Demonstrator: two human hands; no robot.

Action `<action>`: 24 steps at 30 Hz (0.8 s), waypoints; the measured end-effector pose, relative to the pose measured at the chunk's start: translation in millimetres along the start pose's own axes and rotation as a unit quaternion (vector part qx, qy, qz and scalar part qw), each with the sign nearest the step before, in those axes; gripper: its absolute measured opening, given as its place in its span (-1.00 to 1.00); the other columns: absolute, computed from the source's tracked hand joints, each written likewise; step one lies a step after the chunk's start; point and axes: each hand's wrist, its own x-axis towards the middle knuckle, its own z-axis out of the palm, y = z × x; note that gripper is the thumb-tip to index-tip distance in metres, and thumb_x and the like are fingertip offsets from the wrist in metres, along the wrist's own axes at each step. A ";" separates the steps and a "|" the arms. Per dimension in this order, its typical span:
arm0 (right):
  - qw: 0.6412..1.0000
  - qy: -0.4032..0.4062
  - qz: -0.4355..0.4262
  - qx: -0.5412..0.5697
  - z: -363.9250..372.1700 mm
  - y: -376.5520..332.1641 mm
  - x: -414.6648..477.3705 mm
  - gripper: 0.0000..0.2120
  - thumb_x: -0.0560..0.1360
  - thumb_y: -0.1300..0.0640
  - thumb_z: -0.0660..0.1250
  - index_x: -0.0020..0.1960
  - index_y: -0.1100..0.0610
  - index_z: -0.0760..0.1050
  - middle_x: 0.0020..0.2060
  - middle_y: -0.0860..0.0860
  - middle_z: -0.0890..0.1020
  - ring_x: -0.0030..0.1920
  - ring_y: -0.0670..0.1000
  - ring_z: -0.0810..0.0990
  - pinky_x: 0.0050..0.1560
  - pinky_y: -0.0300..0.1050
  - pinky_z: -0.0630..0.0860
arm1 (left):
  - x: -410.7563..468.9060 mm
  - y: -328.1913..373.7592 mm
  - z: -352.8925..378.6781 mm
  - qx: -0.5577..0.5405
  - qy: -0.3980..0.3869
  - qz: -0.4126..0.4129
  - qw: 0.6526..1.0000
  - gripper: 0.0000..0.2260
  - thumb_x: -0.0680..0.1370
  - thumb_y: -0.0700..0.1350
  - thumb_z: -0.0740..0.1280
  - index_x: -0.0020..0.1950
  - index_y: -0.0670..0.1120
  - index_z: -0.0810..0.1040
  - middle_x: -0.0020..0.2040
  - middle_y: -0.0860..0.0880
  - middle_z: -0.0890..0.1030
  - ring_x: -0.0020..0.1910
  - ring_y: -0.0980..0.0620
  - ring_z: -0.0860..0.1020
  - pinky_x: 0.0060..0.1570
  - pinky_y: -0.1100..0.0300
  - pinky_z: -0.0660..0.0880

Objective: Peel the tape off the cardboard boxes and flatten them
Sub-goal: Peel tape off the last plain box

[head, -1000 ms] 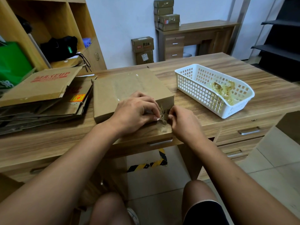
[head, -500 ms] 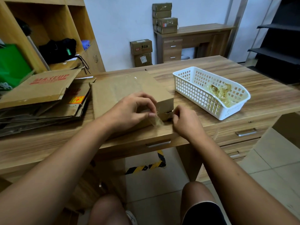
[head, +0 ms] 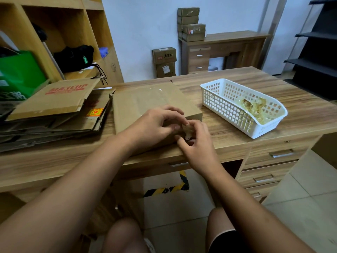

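Left of the cardboard box (head: 151,99) lies your pile of flattened cardboard (head: 54,110). The box itself sits closed on the table (head: 228,132), not yet collapsed. At the box's near right corner your left hand (head: 155,125) has its fingers curled, thumb and forefinger pinching a crumpled scrap of tape (head: 187,131). Your right hand (head: 198,147), just right of that corner, curls its fingers round the same scrap from the other side. Further right of the box stands the white basket (head: 224,110), with a wad of tape scraps (head: 255,108) inside.

The scrap looks sticky, so it may cling to your fingers when you try to drop it in the basket. If part of it is attached to the box, a quick pull could tear it and leave a strip behind. A hard tug toward yourself could drag the box off the table.

Your hands cover that corner, so you cannot tell whether the scrap is free. The box's near face is hidden, and any clear tape on top is hard to make out.
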 end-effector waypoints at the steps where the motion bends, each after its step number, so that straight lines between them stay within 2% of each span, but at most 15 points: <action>1: 1.000 0.022 -0.001 0.009 2.0 0.3 1.8 -0.76 0.56 0.11 0.41 0.19 -0.03 0.46 0.13 -0.08 0.40 0.07 -0.18 0.53 0.10 -0.27 0.59 | 0.1 0.4 0.1 0.003 0.005 -0.002 1.000 -0.75 0.59 -0.20 0.38 0.16 0.11 0.68 0.26 0.16 0.53 0.29 0.19 0.48 0.31 0.21 0.43; 3: 0.999 0.049 0.000 0.010 3.7 1.7 6.4 -0.87 0.59 0.18 0.38 0.08 -0.01 0.51 0.09 -0.04 0.39 0.00 -0.19 0.54 0.08 -0.26 0.61 | -1.1 1.5 -0.1 0.009 0.017 -0.009 1.000 -0.73 0.60 -0.21 0.35 0.17 0.12 0.69 0.25 0.17 0.55 0.26 0.21 0.49 0.25 0.29 0.42; 5: 0.998 0.058 -0.007 -0.021 4.1 3.9 11.3 -0.91 0.59 0.20 0.37 -0.02 0.02 0.53 0.08 -0.03 0.40 -0.01 -0.27 0.51 0.05 -0.37 0.55 | -4.0 2.1 -1.6 0.012 0.031 -0.023 0.999 -0.71 0.61 -0.20 0.34 0.21 0.15 0.66 0.23 0.17 0.59 0.23 0.24 0.51 0.26 0.29 0.43; 8: 0.996 0.076 -0.015 -0.045 4.1 8.7 15.5 -0.82 0.58 0.21 0.38 -0.14 -0.01 0.48 0.06 -0.04 0.43 -0.01 -0.35 0.45 -0.02 -0.51 0.41 | -11.5 2.2 -15.6 -0.022 0.084 -0.055 0.995 -0.64 0.63 -0.13 0.33 0.35 0.22 0.54 0.24 0.18 0.61 0.24 0.30 0.51 0.30 0.30 0.41; 10: 0.994 0.091 -0.027 -0.049 3.7 13.9 17.1 -0.86 0.58 0.19 0.39 -0.12 0.02 0.51 0.05 -0.04 0.46 0.00 -0.28 0.48 0.01 -0.45 0.43 | -17.9 -3.8 -32.2 0.027 0.085 -0.070 0.994 -0.65 0.63 -0.05 0.33 0.38 0.25 0.51 0.31 0.22 0.55 0.30 0.29 0.45 0.32 0.31 0.34; 12: 0.993 0.098 -0.036 -0.055 3.1 16.1 17.7 -0.94 0.58 0.11 0.40 -0.06 0.08 0.56 0.06 -0.05 0.48 0.00 -0.19 0.51 0.04 -0.32 0.50 | -26.4 -15.4 -44.9 0.087 0.024 -0.098 0.991 -0.68 0.62 0.05 0.31 0.36 0.28 0.51 0.40 0.26 0.46 0.38 0.23 0.39 0.40 0.11 0.34; 13: 0.993 0.099 -0.037 -0.058 3.1 16.2 17.5 -0.90 0.57 0.06 0.40 -0.03 0.09 0.57 0.06 -0.07 0.48 0.01 -0.17 0.52 0.03 -0.29 0.51 | -31.5 -20.5 -47.6 0.103 -0.011 -0.114 0.988 -0.69 0.62 0.08 0.29 0.37 0.30 0.50 0.44 0.29 0.41 0.42 0.21 0.36 0.43 0.00 0.33; 15: 0.994 0.098 -0.029 -0.045 2.7 13.0 16.3 -0.87 0.58 -0.03 0.37 -0.03 0.03 0.57 0.03 -0.13 0.48 0.01 -0.16 0.53 0.01 -0.32 0.49 | -39.7 -28.8 -44.6 0.099 -0.044 -0.130 0.986 -0.66 0.64 0.10 0.26 0.41 0.34 0.43 0.48 0.32 0.33 0.48 0.23 0.27 0.48 -0.05 0.26; 17: 0.994 0.104 -0.026 -0.022 2.7 8.8 14.5 -0.89 0.61 -0.03 0.32 -0.03 -0.03 0.57 -0.03 -0.20 0.48 0.01 -0.21 0.52 -0.01 -0.42 0.42 | -42.9 -33.5 -38.0 0.075 -0.022 -0.120 0.990 -0.66 0.66 0.08 0.23 0.43 0.32 0.42 0.50 0.31 0.32 0.50 0.26 0.22 0.52 -0.04 0.19; 19: 0.992 0.118 -0.031 -0.014 2.6 9.8 14.0 -0.82 0.63 0.00 0.29 -0.04 0.03 0.62 -0.06 -0.20 0.50 -0.02 -0.24 0.52 -0.05 -0.48 0.37 | -42.0 -35.2 -32.8 0.053 0.007 -0.108 0.993 -0.67 0.68 0.03 0.20 0.43 0.27 0.44 0.49 0.28 0.34 0.50 0.26 0.22 0.54 -0.03 0.15; 21: 0.992 0.118 -0.038 -0.015 2.5 12.5 14.6 -0.81 0.64 0.03 0.29 -0.02 0.08 0.63 -0.07 -0.16 0.55 -0.02 -0.23 0.54 -0.05 -0.46 0.40 | -39.6 -35.1 -29.9 0.043 0.020 -0.106 0.993 -0.67 0.69 -0.03 0.19 0.42 0.23 0.47 0.49 0.24 0.36 0.50 0.25 0.24 0.55 -0.02 0.13; 24: 0.991 0.123 -0.044 -0.032 2.2 16.2 17.2 -0.89 0.63 0.13 0.31 0.02 0.06 0.62 -0.07 -0.10 0.62 -0.05 -0.23 0.55 -0.04 -0.38 0.46 | -35.7 -33.3 -26.1 0.043 0.030 -0.108 0.993 -0.68 0.69 -0.09 0.21 0.41 0.16 0.51 0.49 0.18 0.40 0.49 0.22 0.26 0.55 0.00 0.11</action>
